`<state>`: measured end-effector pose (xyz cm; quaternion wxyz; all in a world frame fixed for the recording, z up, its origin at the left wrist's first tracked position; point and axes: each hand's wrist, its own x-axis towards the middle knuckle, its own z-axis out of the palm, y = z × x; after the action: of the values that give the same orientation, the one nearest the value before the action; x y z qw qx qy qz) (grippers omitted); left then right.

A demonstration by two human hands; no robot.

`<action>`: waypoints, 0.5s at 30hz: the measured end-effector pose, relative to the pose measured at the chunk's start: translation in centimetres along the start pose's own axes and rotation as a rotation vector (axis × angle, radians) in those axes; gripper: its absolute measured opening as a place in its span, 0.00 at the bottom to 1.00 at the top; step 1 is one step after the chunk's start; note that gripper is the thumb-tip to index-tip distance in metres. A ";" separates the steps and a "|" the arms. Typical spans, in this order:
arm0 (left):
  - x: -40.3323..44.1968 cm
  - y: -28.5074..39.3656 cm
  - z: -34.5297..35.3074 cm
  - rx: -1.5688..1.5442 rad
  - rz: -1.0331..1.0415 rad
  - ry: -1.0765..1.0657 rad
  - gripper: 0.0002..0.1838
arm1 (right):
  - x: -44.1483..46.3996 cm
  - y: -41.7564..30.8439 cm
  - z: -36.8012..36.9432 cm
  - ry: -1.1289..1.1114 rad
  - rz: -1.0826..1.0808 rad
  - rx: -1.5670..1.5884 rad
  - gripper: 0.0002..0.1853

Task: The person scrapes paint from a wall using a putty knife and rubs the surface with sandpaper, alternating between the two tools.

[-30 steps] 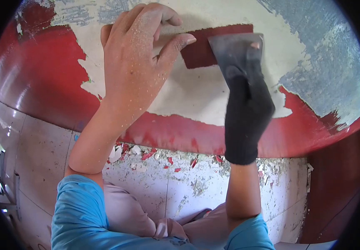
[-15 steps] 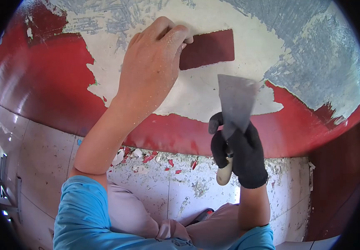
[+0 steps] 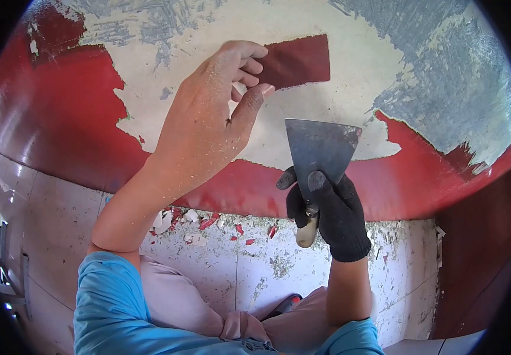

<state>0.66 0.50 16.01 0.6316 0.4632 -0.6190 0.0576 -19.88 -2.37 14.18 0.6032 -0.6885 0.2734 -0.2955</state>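
Note:
My bare left hand (image 3: 214, 109), dusted with pale specks, is open over the scraped surface. Its thumb stands apart from the curled fingers, whose tips meet the left end of a dark red rectangular piece (image 3: 299, 61). Whether that piece is a loose sheet or a painted patch I cannot tell. In a black glove, my right hand (image 3: 332, 216) is closed around a scraper (image 3: 321, 148) with a wide metal blade and a pale handle. The blade points up and away from me, below the red piece.
The large curved red surface (image 3: 60, 112) shows cream and grey bared areas. Red and white paint flakes (image 3: 210, 220) litter the tiled floor (image 3: 208, 269) below it. A dark red panel (image 3: 474, 260) stands at right, and metal frame parts (image 3: 1, 254) lie at far left.
My left thumb and fingers have spread apart at the red piece. My right hand has shifted slightly left, and the scraper blade has turned, its edge now lower and farther left.

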 end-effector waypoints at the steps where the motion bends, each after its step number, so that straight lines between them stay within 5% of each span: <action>1: 0.0 0.0 -0.2 -0.002 -0.002 -0.001 0.10 | 0.1 0.1 0.0 -0.003 0.018 -0.009 0.18; 15: -1.0 0.6 -0.8 0.055 -0.031 -0.258 0.05 | 1.1 0.8 0.9 -0.048 0.065 -0.009 0.18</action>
<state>0.65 1.83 15.65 0.5346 0.4934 -0.6861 0.0044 -18.45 -2.70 13.37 0.6156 -0.6890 0.2823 -0.2579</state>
